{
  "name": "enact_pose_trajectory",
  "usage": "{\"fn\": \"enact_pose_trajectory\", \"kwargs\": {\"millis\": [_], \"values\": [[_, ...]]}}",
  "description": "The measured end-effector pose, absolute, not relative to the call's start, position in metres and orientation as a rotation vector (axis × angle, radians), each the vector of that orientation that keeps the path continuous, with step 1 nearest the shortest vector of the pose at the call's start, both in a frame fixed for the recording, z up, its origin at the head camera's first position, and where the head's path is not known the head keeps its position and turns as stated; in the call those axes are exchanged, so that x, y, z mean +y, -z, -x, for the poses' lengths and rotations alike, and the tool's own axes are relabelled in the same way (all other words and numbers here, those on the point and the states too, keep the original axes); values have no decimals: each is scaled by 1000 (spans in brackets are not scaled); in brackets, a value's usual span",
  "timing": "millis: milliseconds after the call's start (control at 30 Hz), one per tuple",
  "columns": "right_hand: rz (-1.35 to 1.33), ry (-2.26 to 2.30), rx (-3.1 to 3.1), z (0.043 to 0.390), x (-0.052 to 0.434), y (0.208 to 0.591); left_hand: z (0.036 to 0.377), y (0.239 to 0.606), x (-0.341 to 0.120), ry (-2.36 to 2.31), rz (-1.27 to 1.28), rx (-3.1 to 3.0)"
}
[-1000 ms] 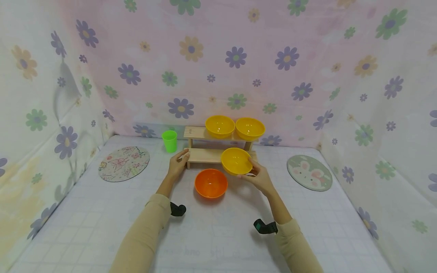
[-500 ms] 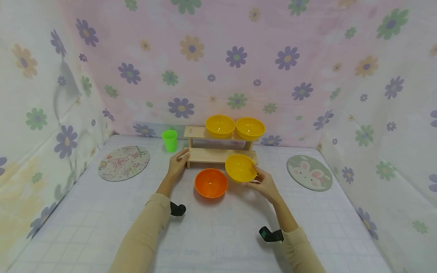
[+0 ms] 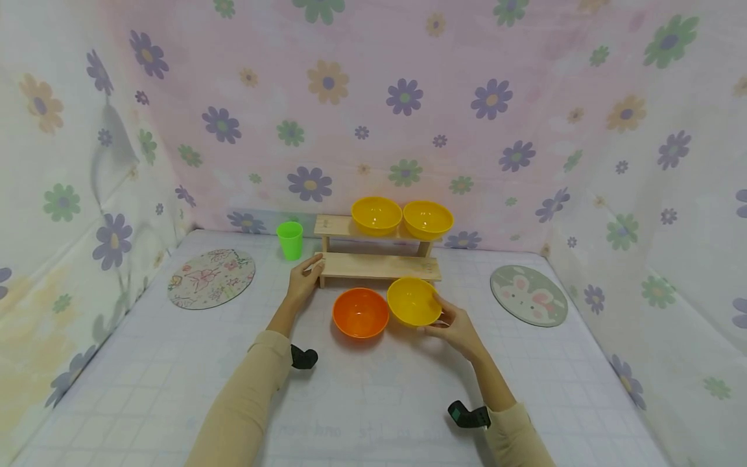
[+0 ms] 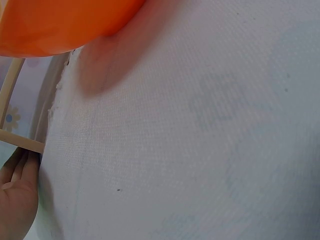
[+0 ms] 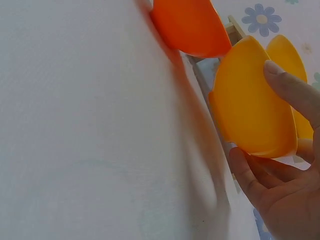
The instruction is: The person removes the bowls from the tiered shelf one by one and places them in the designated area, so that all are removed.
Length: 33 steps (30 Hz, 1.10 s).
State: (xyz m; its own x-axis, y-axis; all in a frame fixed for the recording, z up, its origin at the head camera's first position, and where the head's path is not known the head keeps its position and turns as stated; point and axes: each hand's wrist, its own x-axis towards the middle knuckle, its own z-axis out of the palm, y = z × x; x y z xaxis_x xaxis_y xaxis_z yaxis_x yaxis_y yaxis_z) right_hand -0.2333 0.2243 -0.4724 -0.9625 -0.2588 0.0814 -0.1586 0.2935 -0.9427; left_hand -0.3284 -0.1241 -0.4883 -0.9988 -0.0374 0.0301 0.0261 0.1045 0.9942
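Note:
In the head view, a yellow bowl (image 3: pixel 414 302) is held by my right hand (image 3: pixel 458 329), its rim beside an orange bowl (image 3: pixel 360 313) on the table. Seen from the right wrist, the thumb (image 5: pixel 290 90) lies against the yellow bowl's side, with other fingers (image 5: pixel 245 172) at its far edge. My left hand (image 3: pixel 303 280) grips the left end of a two-step wooden shelf (image 3: pixel 373 266); the left wrist view shows its fingers (image 4: pixel 20 170) against the wood. Two more yellow bowls (image 3: pixel 376 216) stand side by side on the upper step.
A green cup (image 3: pixel 290 240) stands left of the shelf. One round patterned mat (image 3: pixel 213 279) lies at the left, and a rabbit-print mat (image 3: pixel 528 295) at the right. Flowered cloth walls (image 3: pixel 362 97) enclose the back and sides.
My right hand has brought the yellow bowl from in front of the lower step toward me and slightly right, down beside the orange bowl. My left hand stays at the shelf's end.

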Motion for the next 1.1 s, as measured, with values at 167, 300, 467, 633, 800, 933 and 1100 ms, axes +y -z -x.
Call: {"fn": "enact_pose_trajectory", "kwargs": {"millis": [167, 300, 467, 633, 800, 933, 1100], "values": [[378, 1755, 2463, 229, 226, 475, 327, 486, -124, 2079, -16, -2279], [357, 1747, 2466, 226, 226, 477, 326, 485, -124, 2077, -22, -2283], [358, 1756, 2462, 223, 227, 479, 326, 484, -124, 2087, -33, -2292], [390, 1772, 2445, 222, 228, 480, 329, 490, -125, 2065, -1, -2268], [394, 1741, 2460, 224, 229, 482, 333, 499, -126, 2040, 68, -2212], [413, 1667, 2501, 226, 232, 480, 328, 489, -124, 2042, 16, -2270], [454, 1583, 2555, 231, 238, 473, 315, 465, -121, 2094, -10, -2292]]}}
